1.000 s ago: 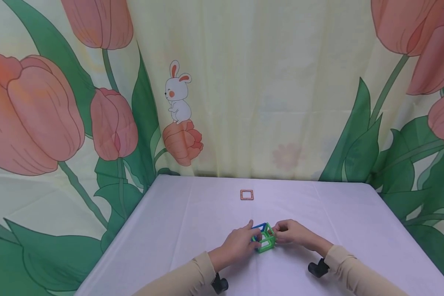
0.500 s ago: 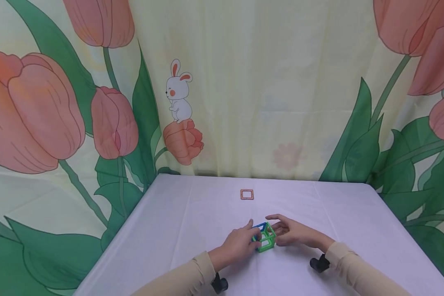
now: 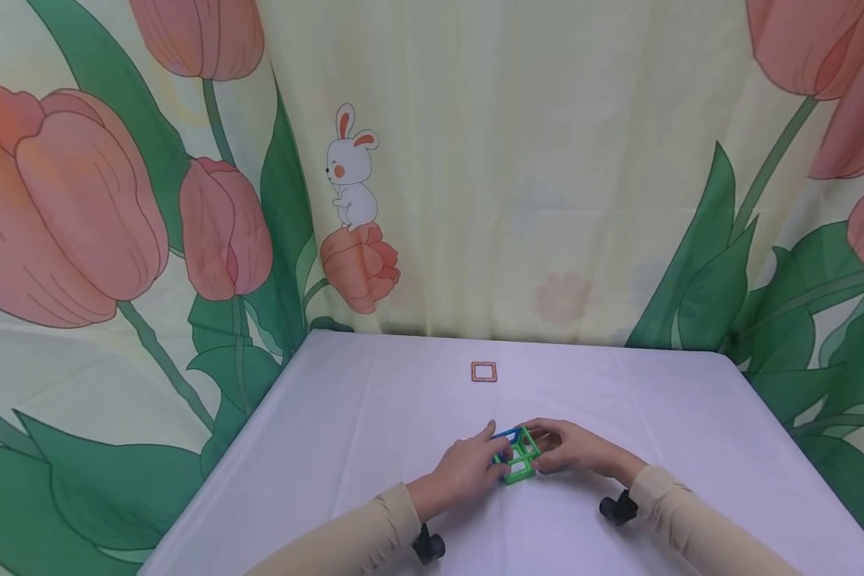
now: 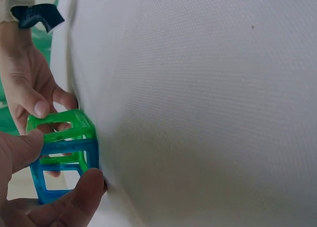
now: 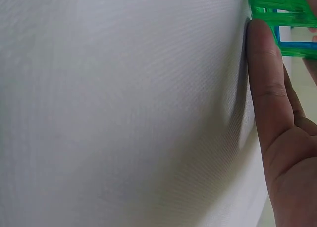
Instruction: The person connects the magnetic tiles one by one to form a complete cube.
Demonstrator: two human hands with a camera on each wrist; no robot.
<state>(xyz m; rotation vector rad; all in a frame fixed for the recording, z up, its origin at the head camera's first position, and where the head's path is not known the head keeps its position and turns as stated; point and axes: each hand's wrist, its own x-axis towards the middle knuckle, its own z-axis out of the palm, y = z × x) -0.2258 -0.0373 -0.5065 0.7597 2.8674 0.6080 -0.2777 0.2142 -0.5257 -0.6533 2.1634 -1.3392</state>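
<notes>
A small box of magnetic tiles point(image 3: 520, 475), built from green and blue see-through square frames, stands on the white cloth between both hands. From the left, my left hand point(image 3: 462, 478) grips the blue side; in the left wrist view its thumb and fingers pinch a blue frame point(image 4: 69, 147). My right hand point(image 3: 572, 450) holds the green side, thumb in front and fingers behind. In the right wrist view a straight finger point(image 5: 267, 83) lies along the cloth with its tip against the green frame point(image 5: 282, 18). The far fingers of the right hand are partly hidden behind the tiles.
An orange square magnetic tile point(image 3: 484, 380) lies flat farther back on the white-covered table point(image 3: 374, 384). Behind the table hangs a curtain point(image 3: 461, 200) printed with tulips and a rabbit. A black wrist camera point(image 3: 428, 546) sits under the left cuff, another point(image 3: 618, 508) under the right.
My right hand has let go its pinch at the box's right side, spread its fingers, then settled them round the green side. The left hand keeps its grip. The head view has tilted slightly down.
</notes>
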